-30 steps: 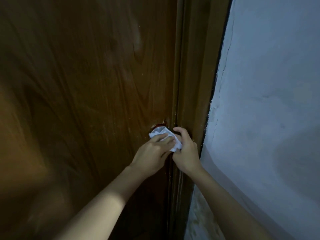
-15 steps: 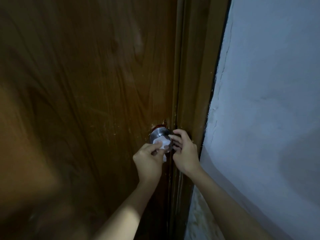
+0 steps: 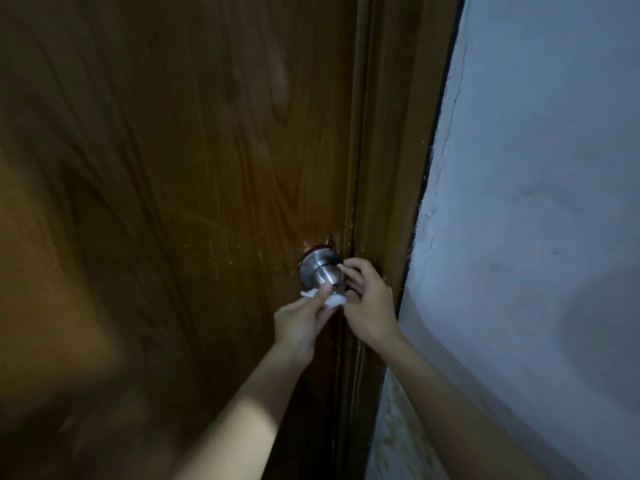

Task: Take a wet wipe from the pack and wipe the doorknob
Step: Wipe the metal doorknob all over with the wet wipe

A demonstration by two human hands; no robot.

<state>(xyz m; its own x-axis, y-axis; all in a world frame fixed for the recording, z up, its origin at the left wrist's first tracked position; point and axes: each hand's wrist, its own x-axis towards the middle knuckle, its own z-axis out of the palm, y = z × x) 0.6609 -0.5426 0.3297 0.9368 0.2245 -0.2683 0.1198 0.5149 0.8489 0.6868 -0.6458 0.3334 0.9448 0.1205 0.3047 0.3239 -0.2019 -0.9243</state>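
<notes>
A person's left hand [image 3: 299, 322] pinches a white wet wipe [image 3: 325, 298] against the underside of a steel doorknob [image 3: 323, 271] on a wooden door [image 3: 173, 202], while the right hand [image 3: 369, 299] rests its curled fingers [image 3: 348, 268] on the knob's right side. The wipe is out of its unseen pack; wiping looks under way, with the knob's upper face exposed.

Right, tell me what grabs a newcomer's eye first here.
The shiny metal doorknob at the right edge of the dark wooden door stands out. Just beneath it, the left hand pinches a white wet wipe, while the right hand touches the knob's right side.
</notes>
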